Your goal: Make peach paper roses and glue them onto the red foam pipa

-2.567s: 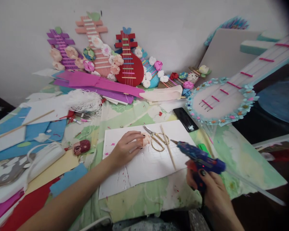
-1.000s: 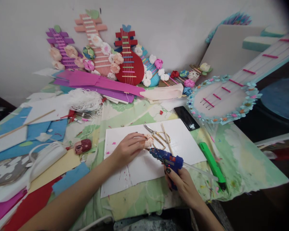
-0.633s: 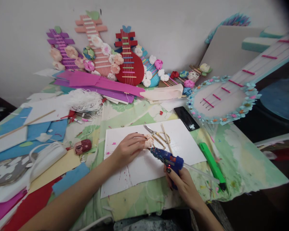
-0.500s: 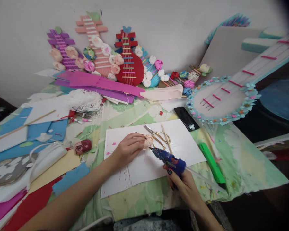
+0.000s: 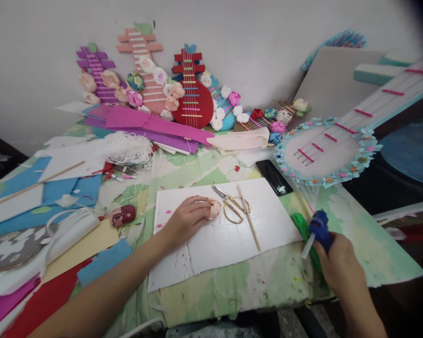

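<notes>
The peach paper flower (image 5: pixel 215 209) is located at the fingertips of the left hand (image 5: pixel 187 219), over the white board (image 5: pixel 218 256). The left-hand grip is partly closed: the fingers curve over the near-left side of the flower and hold it. The thumb is hidden, so its position cannot be told.

Directly right of the left-hand grip, the gold-handled scissors (image 5: pixel 233 219) lie on the board, handles beside the flower and blades directed away from the person. The wooden stick (image 5: pixel 253 228) lies farther right, overlapping the outer handle loop.

Well to the right of the left-hand grip, the right hand (image 5: pixel 340 263) is closed around the blue glue gun (image 5: pixel 320 224). A translucent glue stick (image 5: pixel 308 247) projects from the rear of the gun toward the person. The nozzle is out of sight. The green cutter (image 5: pixel 299 220) is just left of the right-hand grip, partly covered by it.

Beyond the grips, the black phone (image 5: pixel 270 173) lies past the far right corner of the board. The large pale lute shape (image 5: pixel 324 152) stands past the right-hand grip. Left of the left-hand grip lies the dark red case (image 5: pixel 123 215); the white thread bundle (image 5: pixel 129 149) lies farther back.
</notes>
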Demonstrator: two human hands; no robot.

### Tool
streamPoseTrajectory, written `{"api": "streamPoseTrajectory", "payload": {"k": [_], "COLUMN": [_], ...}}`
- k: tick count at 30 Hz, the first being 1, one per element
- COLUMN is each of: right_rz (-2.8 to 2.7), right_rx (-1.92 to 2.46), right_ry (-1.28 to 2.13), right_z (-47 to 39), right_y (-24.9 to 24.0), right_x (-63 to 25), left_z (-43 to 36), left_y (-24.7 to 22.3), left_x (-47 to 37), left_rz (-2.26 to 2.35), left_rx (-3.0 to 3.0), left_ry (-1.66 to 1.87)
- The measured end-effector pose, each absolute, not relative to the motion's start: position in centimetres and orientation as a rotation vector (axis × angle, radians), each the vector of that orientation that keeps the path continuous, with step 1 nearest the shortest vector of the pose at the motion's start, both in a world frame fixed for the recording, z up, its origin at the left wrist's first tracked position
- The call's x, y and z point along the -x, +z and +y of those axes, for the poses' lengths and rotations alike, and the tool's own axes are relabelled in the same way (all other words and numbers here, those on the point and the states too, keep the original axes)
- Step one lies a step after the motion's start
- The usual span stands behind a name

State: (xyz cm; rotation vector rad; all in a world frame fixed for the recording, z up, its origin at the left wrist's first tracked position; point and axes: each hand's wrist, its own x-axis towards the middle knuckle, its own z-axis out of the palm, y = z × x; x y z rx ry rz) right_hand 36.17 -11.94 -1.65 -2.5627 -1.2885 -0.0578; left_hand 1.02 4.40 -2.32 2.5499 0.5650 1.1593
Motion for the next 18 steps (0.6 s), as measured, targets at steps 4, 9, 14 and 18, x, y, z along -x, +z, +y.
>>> {"api": "streamPoseTrajectory", "payload": {"k": [4,9,14,18], "right_rz": [-1.283,-1.558,-1.631,-1.967], "right_rx": [2.732,2.656,2.292,1.610], "right_ry": [-0.058,0.047,-0.216,0.374], "right_z": [-12.0,-12.4,-11.1,-6.3], "right_y": [-3.6,-2.7,3.2,5.0], "right_x": [-39.8,-41.7,-35.6,-27.6], "left_z": [4.5,4.5,4.5,4.5], "left_y": [-2.4,-2.6,-2.7,-2.8], "left_x": [-0.9,-0.9,-0.9,-0.8], "left_rz": [0.571,0.557,0.542,0.539], "left_rx": [-2.565,-2.570,-2.552,-2.554], "left_ry": [1.127,1.133,1.100,1.070]}}
